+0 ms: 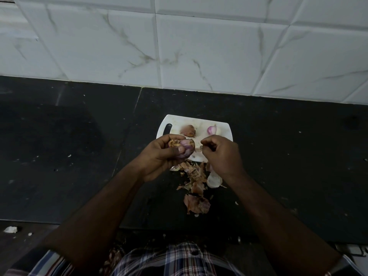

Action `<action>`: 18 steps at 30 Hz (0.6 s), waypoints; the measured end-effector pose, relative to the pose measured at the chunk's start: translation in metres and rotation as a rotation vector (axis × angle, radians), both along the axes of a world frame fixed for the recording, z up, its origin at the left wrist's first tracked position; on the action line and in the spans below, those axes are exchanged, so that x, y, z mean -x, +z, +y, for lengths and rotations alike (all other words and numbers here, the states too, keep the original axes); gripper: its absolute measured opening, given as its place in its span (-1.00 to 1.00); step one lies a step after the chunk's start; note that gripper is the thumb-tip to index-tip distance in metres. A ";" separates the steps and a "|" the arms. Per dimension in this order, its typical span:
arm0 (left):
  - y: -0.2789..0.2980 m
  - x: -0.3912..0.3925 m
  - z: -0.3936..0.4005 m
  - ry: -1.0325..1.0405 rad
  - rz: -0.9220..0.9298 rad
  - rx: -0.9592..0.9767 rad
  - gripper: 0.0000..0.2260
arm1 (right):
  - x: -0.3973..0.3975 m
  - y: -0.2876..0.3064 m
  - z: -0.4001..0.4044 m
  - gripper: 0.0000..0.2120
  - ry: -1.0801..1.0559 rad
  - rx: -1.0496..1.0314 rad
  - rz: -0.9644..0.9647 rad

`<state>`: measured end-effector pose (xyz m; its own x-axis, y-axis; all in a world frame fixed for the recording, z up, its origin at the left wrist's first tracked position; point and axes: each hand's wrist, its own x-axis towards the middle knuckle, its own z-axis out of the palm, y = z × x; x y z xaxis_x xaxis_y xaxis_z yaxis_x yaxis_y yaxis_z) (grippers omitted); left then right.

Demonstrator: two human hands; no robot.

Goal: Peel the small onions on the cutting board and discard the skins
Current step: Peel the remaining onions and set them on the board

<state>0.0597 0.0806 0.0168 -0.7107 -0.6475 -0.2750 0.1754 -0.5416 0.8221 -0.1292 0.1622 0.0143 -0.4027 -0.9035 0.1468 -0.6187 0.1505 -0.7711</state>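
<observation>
Nearest, heap of discarded skins (196, 182) on dark counter (79, 136), just below both hands. Left hand (159, 156) curled round half-peeled onion (184, 149), above cutting board (199, 124). Right hand (221, 154) pinching a skin scrap (199, 149) beside it. Farther, unpeeled onion (187, 130) and peeled onion (211, 129) on board.

A dark stone counter (278, 156) fills the middle of the view, flecked with pale specks, with a seam (127, 136) running across its left part. Behind the counter rises a wall (199, 46) of white tiles with grey marble veins. The light is dim.
</observation>
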 end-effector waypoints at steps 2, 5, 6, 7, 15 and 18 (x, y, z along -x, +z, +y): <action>-0.001 -0.002 -0.002 -0.011 0.006 -0.012 -0.66 | 0.004 -0.002 0.003 -0.81 0.038 -0.052 -0.051; -0.003 -0.003 -0.002 -0.008 -0.003 -0.008 -0.66 | 0.003 0.005 0.005 -0.80 0.103 -0.014 -0.099; -0.002 -0.003 -0.001 -0.007 -0.011 0.001 -0.64 | 0.001 0.008 0.004 -0.77 0.122 -0.001 -0.104; -0.002 -0.001 -0.001 -0.005 -0.019 0.010 -0.63 | -0.002 0.011 0.003 -0.75 0.134 0.001 -0.093; -0.003 0.001 0.000 0.009 -0.076 0.065 -0.62 | -0.017 0.014 0.001 -0.92 0.112 0.013 0.131; -0.004 0.000 -0.001 -0.003 -0.033 0.042 -0.67 | -0.013 0.012 -0.002 -0.91 0.079 -0.019 0.131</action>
<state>0.0602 0.0799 0.0129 -0.7037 -0.6568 -0.2708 0.1465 -0.5072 0.8493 -0.1162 0.1601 0.0267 -0.3085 -0.9348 0.1762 -0.7247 0.1109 -0.6801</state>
